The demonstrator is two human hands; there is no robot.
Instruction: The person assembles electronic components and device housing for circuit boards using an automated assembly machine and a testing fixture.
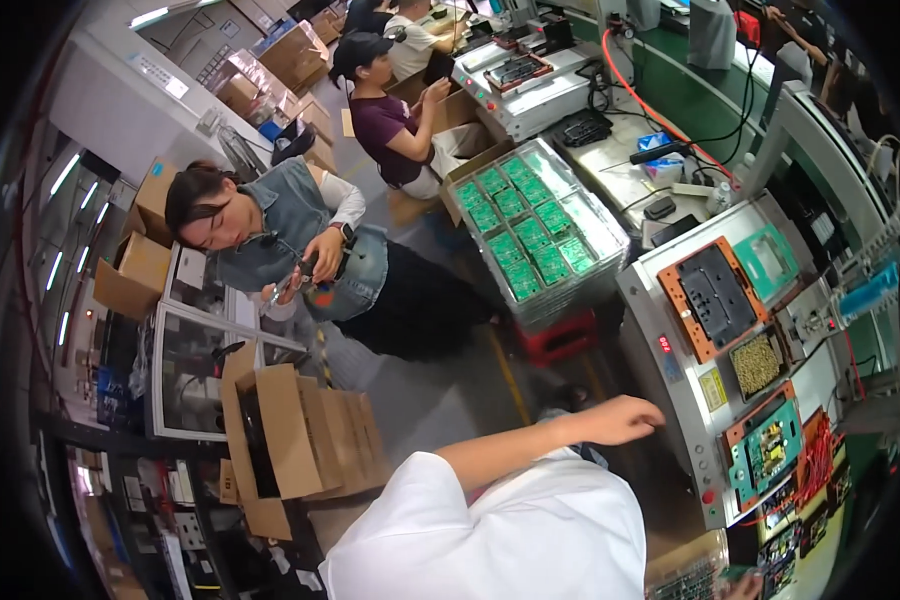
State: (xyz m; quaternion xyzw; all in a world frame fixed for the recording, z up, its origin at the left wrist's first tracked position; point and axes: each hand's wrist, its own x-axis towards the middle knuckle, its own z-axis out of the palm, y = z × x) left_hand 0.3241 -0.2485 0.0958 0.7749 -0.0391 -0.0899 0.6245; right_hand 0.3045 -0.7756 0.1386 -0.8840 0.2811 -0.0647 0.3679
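Observation:
My left hand (622,420) hangs in front of the machine's front panel, fingers loosely bent, with nothing visible in it. At the lower edge, partly cut off, my right hand (745,587) is closed at a small green circuit board (736,573), beside a clear tray of boards (685,556). On the white machine (670,375) near my left hand lies an orange-framed fixture holding a board with parts (765,445). Farther along it lies another orange-framed fixture with a black plate (712,297).
A small bin of brass-coloured parts (757,365) sits between the fixtures. Red wires (818,455) lie at the right. Green boards in a clear tray (530,225) stand over a red stool (560,338). A person in a denim vest (300,240) stands left, near open cartons (295,430). Others sit farther back.

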